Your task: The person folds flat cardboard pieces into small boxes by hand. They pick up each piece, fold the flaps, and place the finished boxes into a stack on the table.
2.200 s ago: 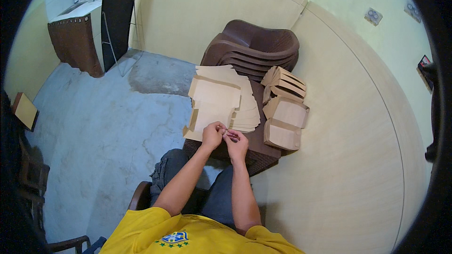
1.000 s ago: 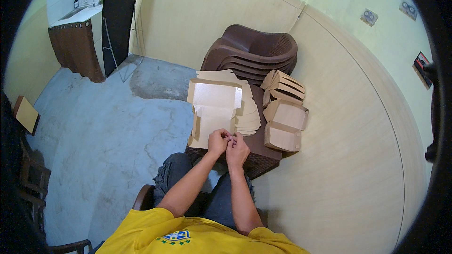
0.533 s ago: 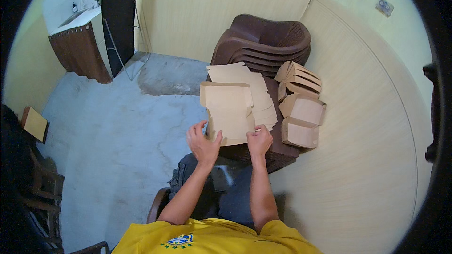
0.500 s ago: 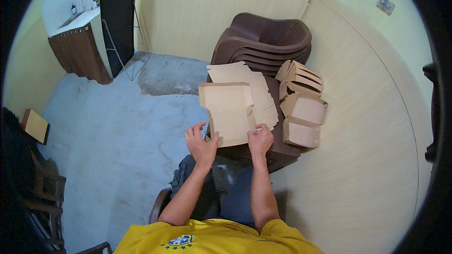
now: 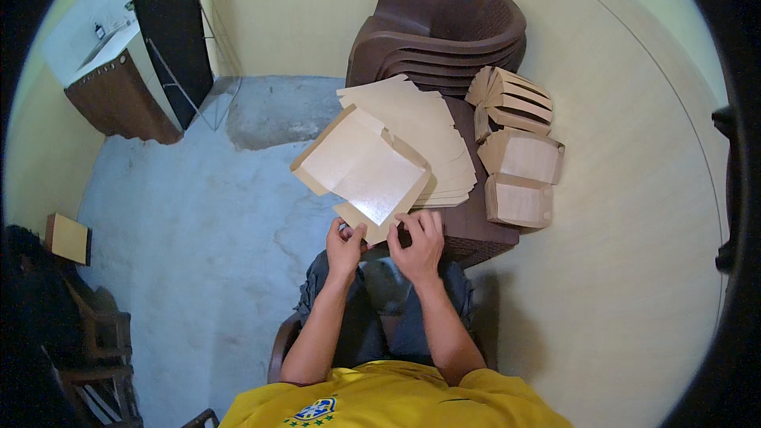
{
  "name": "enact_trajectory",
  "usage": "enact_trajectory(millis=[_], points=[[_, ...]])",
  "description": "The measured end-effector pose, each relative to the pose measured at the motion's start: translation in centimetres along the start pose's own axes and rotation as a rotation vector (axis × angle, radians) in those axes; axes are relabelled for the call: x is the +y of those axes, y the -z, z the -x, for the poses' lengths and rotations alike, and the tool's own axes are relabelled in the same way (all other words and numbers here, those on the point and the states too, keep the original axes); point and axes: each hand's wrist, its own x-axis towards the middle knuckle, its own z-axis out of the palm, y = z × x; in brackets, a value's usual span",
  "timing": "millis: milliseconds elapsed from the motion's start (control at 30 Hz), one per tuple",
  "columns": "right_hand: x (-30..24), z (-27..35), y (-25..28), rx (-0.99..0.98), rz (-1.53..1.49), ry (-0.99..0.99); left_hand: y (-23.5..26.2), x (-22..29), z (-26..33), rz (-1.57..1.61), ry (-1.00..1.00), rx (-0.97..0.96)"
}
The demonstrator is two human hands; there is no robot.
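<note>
A flat brown cardboard box blank (image 5: pixel 361 160) with a pale, shiny inner face is held up in front of me, turned at a slant with its near corner toward my lap. My left hand (image 5: pixel 345 247) pinches that near corner between thumb and fingers. At the blank's near right edge is my right hand (image 5: pixel 418 242), fingers curled and pressed together on the flap. Behind and to the right, a fanned stack of flat box blanks (image 5: pixel 444 150) lies on a dark brown woven-pattern table (image 5: pixel 468 226).
Along the table's right side stand an opened folded box (image 5: pixel 519 178) and several nested folded boxes (image 5: pixel 515 103). Stacked brown plastic chairs (image 5: pixel 444 32) rise behind the table. A wall curves round on the right. A sink counter (image 5: pixel 119 87) is at far left, dark chairs (image 5: pixel 95 364) at lower left.
The blank has come off the stack, moved toward me and left, and turned to a slant. My left hand has closed on its corner; my right hand has shifted left along its edge.
</note>
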Motion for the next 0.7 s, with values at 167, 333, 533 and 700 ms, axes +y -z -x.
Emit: enact_trajectory(millis=[167,333,533,700], points=[[-0.2,3.7,0.4,-0.115,-0.015,-0.038,-0.3,-1.6,1.2,0.093,-0.043,-0.036],[0.9,3.7,1.0,-0.165,0.013,0.092,-0.9,-1.6,1.9,0.078,-0.044,0.000],[1.9,3.0,1.3,-0.247,-0.059,0.177,-0.9,-0.9,2.5,0.101,-0.099,-0.018],[1.1,2.8,1.5,-0.221,-0.145,0.186,0.5,0.0,2.1,-0.015,-0.100,-0.065]])
